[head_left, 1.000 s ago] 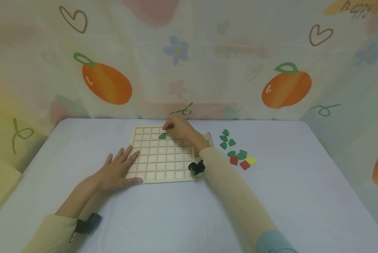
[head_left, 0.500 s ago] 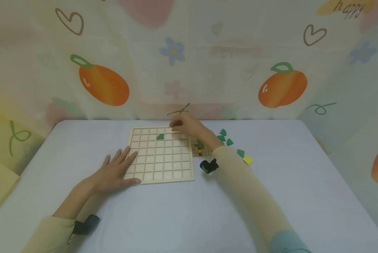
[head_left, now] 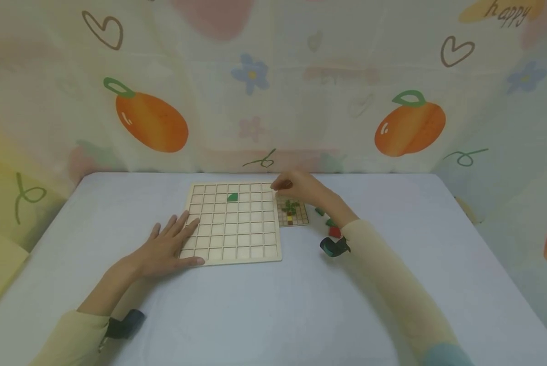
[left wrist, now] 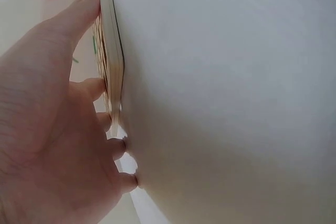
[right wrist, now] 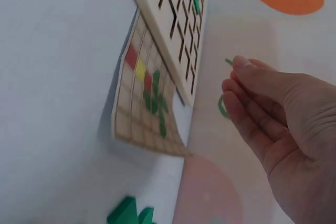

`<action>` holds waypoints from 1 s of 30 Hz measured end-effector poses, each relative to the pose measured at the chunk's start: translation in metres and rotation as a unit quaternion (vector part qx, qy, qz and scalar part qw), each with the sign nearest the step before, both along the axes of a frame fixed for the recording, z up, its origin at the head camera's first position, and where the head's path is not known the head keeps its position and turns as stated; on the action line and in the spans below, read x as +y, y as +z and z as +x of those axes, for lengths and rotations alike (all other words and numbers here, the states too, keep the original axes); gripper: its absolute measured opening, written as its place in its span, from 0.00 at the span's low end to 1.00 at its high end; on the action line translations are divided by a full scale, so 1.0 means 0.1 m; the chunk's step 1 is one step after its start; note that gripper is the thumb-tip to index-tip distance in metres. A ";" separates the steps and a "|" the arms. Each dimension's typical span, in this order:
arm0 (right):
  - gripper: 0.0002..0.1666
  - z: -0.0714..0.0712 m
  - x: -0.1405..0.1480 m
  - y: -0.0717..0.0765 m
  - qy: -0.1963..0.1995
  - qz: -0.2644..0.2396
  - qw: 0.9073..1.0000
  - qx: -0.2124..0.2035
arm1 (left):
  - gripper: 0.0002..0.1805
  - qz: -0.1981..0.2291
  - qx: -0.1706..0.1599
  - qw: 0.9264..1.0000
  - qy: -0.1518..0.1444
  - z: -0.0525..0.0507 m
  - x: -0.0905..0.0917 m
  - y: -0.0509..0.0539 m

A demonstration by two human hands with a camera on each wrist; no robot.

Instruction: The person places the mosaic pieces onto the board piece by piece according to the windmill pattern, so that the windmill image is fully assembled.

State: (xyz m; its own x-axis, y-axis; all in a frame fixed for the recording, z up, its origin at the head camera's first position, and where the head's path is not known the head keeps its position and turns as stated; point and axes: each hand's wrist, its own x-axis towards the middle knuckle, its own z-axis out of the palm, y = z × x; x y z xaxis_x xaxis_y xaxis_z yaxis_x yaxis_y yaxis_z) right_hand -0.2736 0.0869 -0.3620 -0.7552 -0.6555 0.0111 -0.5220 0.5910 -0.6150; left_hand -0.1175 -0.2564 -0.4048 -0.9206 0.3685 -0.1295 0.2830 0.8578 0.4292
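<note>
Wooden grid board [head_left: 229, 241]: laid flat on the white table [head_left: 255, 315], compartments faced upward; most are left bare in view; thin raised bars are set between them, presumably so that whatever is dropped in is kept from sliding.
Green quarter-round piece [head_left: 232, 197]: seated in one compartment, second row from the far edge, fourth from the left; its curved side is turned toward the far left, its square corner toward the near right.
Left hand [head_left: 161, 249]: placed at the board's near left corner; fingers are spread, the thumb laid at the near edge; by this wide hold the board is probably steadied.
Right hand [head_left: 302, 187]: held raised near the board's far right corner; fingers are loosely bent and drawn together, thumb tip brought to the forefinger; nothing is seen pinched between them; no touch on the board is shown.
Patterned card [head_left: 299, 218]: set just beside the board's right rim, apparently tucked slightly under it; green, yellow and red figures are printed on it; it is likely kept there for easy viewing.
Loose pieces, green [head_left: 319, 211] and red [head_left: 334, 232]: kept right of the card, probably for easy reach; partly hidden by the right sleeve [head_left: 392, 274], so their number cannot be told.
</note>
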 end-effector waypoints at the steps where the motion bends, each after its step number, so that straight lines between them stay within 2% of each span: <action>1: 0.15 0.00 0.05 -0.01 -0.005 -0.001 1.000 0.000 | 0.56 0.001 0.001 1.000 0.000 0.00 0.00 0.00; 8: 0.14 0.03 0.34 -0.05 -0.029 -0.031 0.999 0.000 | 0.57 -0.011 -0.017 1.000 0.007 0.01 0.01 0.05; 13: 0.13 0.05 0.52 -0.07 -0.050 -0.015 0.999 0.013 | 0.57 -0.012 -0.016 1.000 0.006 0.00 0.01 0.04; 18: 0.13 0.10 0.63 -0.11 -0.055 -0.009 0.998 0.013 | 0.57 -0.014 -0.013 1.000 0.006 0.00 0.01 0.03; 30: 0.13 0.16 0.92 -0.18 -0.078 -0.016 0.997 0.017 | 0.56 -0.016 -0.007 1.000 0.004 0.00 0.01 0.02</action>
State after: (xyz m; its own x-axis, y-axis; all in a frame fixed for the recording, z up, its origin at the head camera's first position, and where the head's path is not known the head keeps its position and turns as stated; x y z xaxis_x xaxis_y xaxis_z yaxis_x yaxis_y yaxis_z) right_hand -0.2578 0.1785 -0.3799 -0.8470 -0.5285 0.0576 -0.4460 0.6473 -0.6181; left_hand -0.1173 -0.2552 -0.4024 -0.9216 0.3560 -0.1548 0.2694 0.8737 0.4051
